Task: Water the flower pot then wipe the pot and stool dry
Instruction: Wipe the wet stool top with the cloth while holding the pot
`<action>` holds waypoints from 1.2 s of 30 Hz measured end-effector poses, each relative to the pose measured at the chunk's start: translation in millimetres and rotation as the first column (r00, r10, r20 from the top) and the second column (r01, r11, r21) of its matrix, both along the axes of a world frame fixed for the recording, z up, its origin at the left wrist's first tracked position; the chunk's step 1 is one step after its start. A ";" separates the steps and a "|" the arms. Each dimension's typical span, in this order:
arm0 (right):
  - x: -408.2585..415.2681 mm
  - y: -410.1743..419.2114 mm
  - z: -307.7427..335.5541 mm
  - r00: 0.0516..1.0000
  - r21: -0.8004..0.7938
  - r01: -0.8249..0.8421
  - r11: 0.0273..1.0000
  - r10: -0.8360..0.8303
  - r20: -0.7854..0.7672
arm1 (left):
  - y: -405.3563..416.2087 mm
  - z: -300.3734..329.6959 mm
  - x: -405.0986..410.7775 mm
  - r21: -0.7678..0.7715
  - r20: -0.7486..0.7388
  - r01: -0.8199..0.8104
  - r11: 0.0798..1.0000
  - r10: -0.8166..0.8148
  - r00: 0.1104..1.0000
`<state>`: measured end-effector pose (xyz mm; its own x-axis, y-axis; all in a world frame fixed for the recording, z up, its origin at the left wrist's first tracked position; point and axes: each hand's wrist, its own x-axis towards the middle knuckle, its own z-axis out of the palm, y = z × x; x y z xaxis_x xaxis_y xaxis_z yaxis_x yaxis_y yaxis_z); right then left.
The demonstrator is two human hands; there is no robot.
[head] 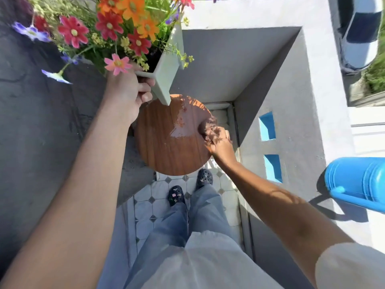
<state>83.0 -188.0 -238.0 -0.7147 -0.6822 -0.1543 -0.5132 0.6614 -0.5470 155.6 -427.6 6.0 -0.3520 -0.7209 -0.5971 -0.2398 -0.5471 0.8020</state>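
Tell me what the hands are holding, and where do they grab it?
The left hand grips the flower pot at its lower corner, lifted off the stool. The right hand holds a brown cloth, bunched, on the stool's right edge.

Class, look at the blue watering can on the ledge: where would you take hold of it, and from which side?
Grip the blue watering can by its thin tube-like handle on the near side, coming from the person's side with the right hand. The barrel looks too broad to wrap.
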 end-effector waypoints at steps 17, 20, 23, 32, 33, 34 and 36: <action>-20.4 -62.1 12.9 0.986 0.113 -0.155 0.981 0.160 -0.041 | -24.7 2.3 -7.1 -0.010 -0.054 0.000 1.000 -0.001 0.999; 27.3 -64.1 -1.6 0.923 -0.020 -0.383 0.923 0.384 0.015 | -27.7 2.3 -11.2 0.004 -0.057 -0.012 1.000 0.013 0.998; 71.1 -62.8 10.1 0.696 -0.073 -0.713 0.697 0.717 0.050 | -31.2 3.0 -14.6 0.002 -0.039 -0.021 1.000 0.021 0.999; -13.3 -120.3 65.3 0.844 0.127 -0.530 0.839 0.536 -0.018 | -35.0 0.2 -12.4 -0.035 -0.018 -0.011 0.999 0.010 1.000; -16.0 -128.7 67.9 0.866 0.188 -0.474 0.860 0.494 -0.075 | -34.8 0.3 -12.2 -0.039 -0.015 -0.005 0.999 0.004 1.000; -17.0 -132.6 52.7 0.920 0.141 -0.366 0.920 0.380 -0.094 | -34.8 0.0 -12.3 -0.041 -0.012 -0.004 0.999 0.004 1.000; 1.2 -142.2 28.9 0.946 0.030 -0.313 0.949 0.314 -0.074 | -35.3 -1.5 -13.5 -0.037 -0.008 -0.010 0.999 0.010 1.000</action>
